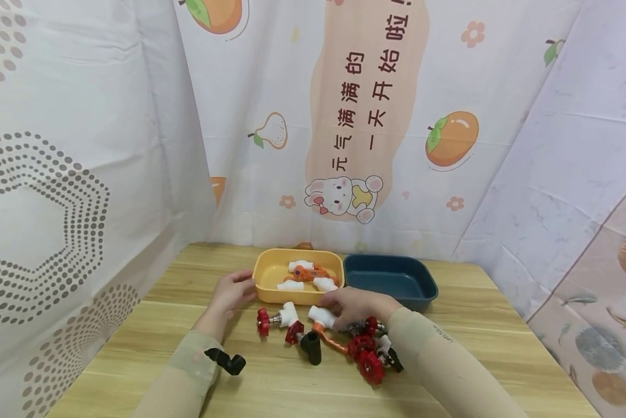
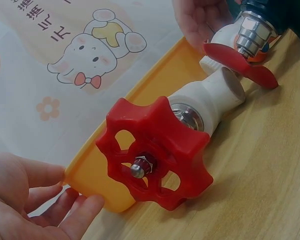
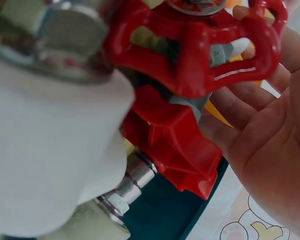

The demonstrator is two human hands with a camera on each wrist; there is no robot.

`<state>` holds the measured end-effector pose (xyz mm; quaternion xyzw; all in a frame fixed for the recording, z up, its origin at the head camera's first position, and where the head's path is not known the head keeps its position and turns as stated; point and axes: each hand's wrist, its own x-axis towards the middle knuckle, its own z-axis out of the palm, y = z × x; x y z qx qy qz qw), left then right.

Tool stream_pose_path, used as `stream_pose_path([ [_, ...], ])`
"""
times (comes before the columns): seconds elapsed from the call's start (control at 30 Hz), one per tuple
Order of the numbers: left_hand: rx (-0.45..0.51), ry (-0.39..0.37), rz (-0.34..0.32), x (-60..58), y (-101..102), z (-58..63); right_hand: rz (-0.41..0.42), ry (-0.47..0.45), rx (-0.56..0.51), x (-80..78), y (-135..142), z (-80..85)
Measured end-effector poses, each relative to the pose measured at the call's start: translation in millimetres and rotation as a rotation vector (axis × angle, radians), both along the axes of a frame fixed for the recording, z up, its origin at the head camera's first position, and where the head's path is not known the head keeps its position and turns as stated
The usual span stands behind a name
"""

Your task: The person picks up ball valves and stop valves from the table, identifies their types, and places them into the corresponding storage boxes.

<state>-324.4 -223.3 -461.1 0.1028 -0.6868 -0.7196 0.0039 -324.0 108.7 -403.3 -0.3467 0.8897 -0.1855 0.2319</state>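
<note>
My left hand [image 1: 233, 292] holds the left end of a yellow bin [image 1: 292, 297]; in the left wrist view the thumb lies against its front and the index finger at its rim. White valves, one with an orange lever [image 1: 310, 274], lie inside the bin. At the bin's front right corner, my right hand [image 1: 362, 306] has thumb and fingers around a white ball valve [image 1: 320, 316] with an orange lever; other parts hide most of this grip in the right wrist view. Under the right forearm are several valves with red handwheels [image 1: 370, 367].
A dark blue bin [image 1: 388, 264] stands right of the yellow one. Between the hands lie a white valve with a red handwheel [image 1: 262, 322] and a dark green valve [image 1: 311, 347]. Patterned curtains [image 1: 271, 203] enclose the wooden table [image 1: 271, 389] at the back and sides.
</note>
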Motion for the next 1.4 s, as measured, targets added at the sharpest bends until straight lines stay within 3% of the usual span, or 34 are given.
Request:
stream_pose_path([
  [0.47, 0.009, 0.024, -0.014, -1.3, -1.7, -2.6, 0.086, 0.029, 0.041, -6.3, -8.3, -5.9],
  [1.4, 0.003, 0.012, -0.017, -0.3, -1.4, -1.1, 0.065, 0.051, 0.047, -7.7, -17.5, -14.1],
])
